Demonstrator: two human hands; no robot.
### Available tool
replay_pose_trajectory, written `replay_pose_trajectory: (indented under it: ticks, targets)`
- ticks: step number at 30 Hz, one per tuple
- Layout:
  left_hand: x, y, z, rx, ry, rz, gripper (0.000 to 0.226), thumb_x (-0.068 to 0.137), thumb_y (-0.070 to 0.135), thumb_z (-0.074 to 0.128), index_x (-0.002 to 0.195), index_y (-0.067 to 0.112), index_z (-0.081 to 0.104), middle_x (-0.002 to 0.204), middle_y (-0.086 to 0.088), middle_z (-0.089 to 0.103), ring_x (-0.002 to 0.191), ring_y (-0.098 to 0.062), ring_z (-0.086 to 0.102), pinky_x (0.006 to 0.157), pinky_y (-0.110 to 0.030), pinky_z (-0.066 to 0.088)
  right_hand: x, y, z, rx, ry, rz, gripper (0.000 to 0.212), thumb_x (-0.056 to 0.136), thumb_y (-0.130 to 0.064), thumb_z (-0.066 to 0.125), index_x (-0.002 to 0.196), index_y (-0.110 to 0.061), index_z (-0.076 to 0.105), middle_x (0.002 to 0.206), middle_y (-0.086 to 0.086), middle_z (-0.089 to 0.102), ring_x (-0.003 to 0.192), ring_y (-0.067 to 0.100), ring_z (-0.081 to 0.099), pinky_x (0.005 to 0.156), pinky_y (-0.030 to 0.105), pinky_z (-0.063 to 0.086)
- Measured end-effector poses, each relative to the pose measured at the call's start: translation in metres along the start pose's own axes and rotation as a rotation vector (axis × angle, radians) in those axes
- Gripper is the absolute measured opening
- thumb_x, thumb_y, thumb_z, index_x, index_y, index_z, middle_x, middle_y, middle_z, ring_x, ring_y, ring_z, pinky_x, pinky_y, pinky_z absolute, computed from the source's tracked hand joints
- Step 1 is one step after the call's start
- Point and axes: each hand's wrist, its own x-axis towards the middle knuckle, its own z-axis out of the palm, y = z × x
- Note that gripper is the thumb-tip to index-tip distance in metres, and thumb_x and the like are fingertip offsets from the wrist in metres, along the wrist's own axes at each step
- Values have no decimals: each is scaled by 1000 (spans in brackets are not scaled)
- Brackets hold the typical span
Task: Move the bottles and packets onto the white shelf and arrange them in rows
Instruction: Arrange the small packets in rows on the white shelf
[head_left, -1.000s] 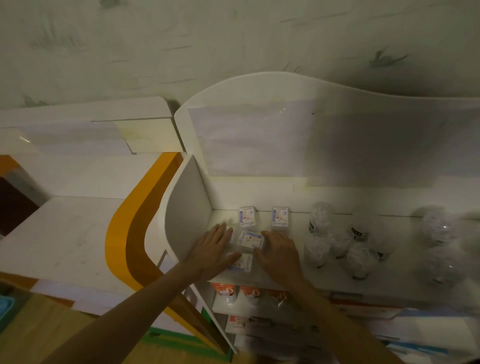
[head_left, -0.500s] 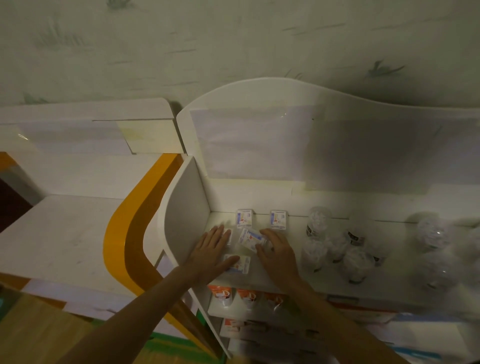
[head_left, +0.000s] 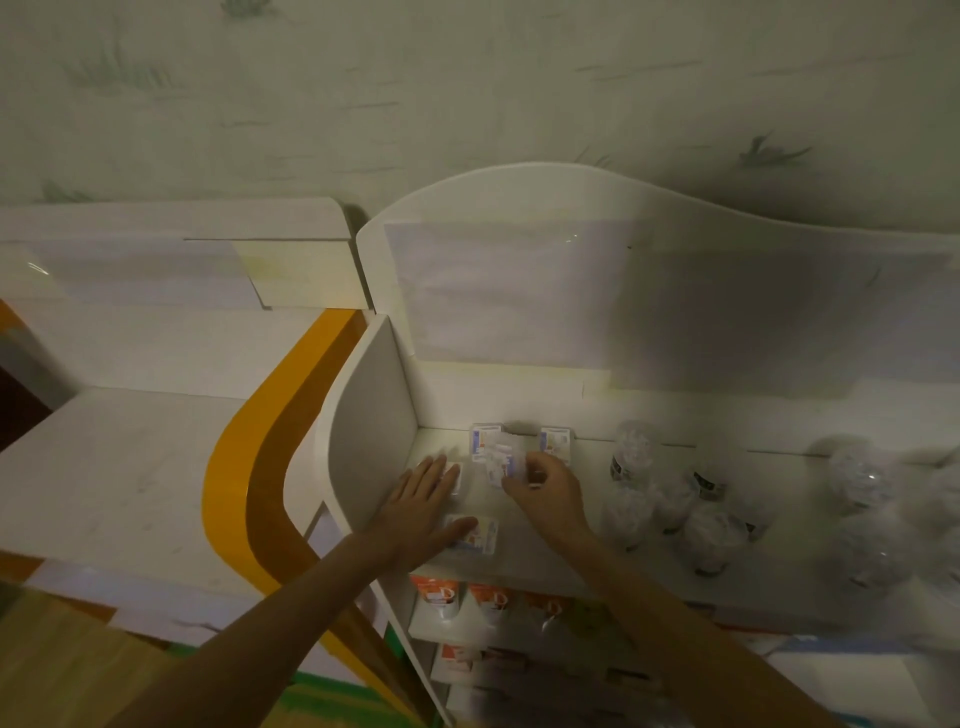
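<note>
1. Dim light falls on the white shelf (head_left: 545, 551), backed by a pale wall.
2. Left hand (head_left: 421, 506) lies flat, fingers straight and close together, resting on a packet (head_left: 454, 475) by the side panel (head_left: 371, 415); its thumb touches the front packet (head_left: 475, 532).
3. Right hand (head_left: 543, 486) pinches a blurred packet (head_left: 498, 462) at its edge, raised from the shelf, I judge.
4. Two more packets (head_left: 556, 441) stand along the back.
5. Packets look light, flat and slick; best taken by the edges, or slid.
6. Clear bottles (head_left: 670, 493) crowd just right, likely light and easily toppled, limiting the right wrist's room.
7. Orange-labelled goods (head_left: 441, 597) sit on the tier below.
</note>
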Motion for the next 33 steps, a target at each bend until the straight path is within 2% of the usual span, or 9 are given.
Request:
replay_pose_trajectory:
  ticks: [4,7,9,11,14,16,19,26,33]
  targets:
    - [0,0,-1,-23,-11,-7,98,83,86,12,158,26,-9,164,0,-18,150,-18,-20,120,-40,-11,-4,9,2,-10,50,100,30,85,-26,76,107,-14,59,102,-2,68,90,14,67,57,11,49]
    - [1,2,-1,-17,-6,-13,94,87,82,18,158,27,-9,164,1,-19,150,-18,-20,118,-37,-12,-11,10,1,-32,65,91,70,82,-30,79,139,-18,42,118,-2,63,98,15,65,69,15,52]
    - [1,1,0,-15,-2,-15,90,91,78,23,158,27,-9,164,1,-18,150,-17,-20,117,-37,-13,-15,10,1,-129,68,47,84,83,-40,74,151,-23,29,122,-6,61,103,14,63,79,28,55]
    - [1,0,-1,-19,-2,-10,89,93,76,25,158,26,-9,164,1,-18,150,-17,-20,117,-37,-13,-17,7,1,-300,74,17,73,85,-49,67,147,-25,37,130,-6,56,113,16,59,83,30,52]
    - [0,0,-1,-28,4,-1,88,93,76,26,158,27,-9,164,2,-18,150,-17,-20,118,-38,-12,-20,11,2,-601,75,-100,53,82,-64,59,117,-24,59,118,-6,53,107,13,54,71,20,43]
    - [-1,1,-2,-28,6,-1,88,94,75,27,158,27,-9,164,2,-18,150,-17,-20,118,-38,-13,-23,24,3,-713,83,-151,52,84,-70,51,103,-23,64,111,-6,51,98,11,49,72,22,45]
    - [-1,0,-1,-27,10,5,87,94,75,26,158,26,-9,164,2,-19,149,-17,-21,121,-41,-10,-26,43,4,-946,107,-286,55,93,-68,31,99,-25,65,105,-6,55,93,11,45,74,21,40]
    - [-1,-1,3,-21,36,9,87,94,76,24,158,27,-7,165,0,-14,150,-17,-19,122,-44,-8,-28,44,9,-789,122,-334,49,96,-59,42,120,-20,60,114,-3,63,99,12,56,86,26,43]
    - [-5,3,5,-3,81,-2,82,90,79,17,158,36,1,166,-5,-1,152,-26,-9,120,-47,-4,-31,43,7,-847,131,-396,41,95,-58,40,104,-24,60,98,-6,62,87,10,53,79,22,36]
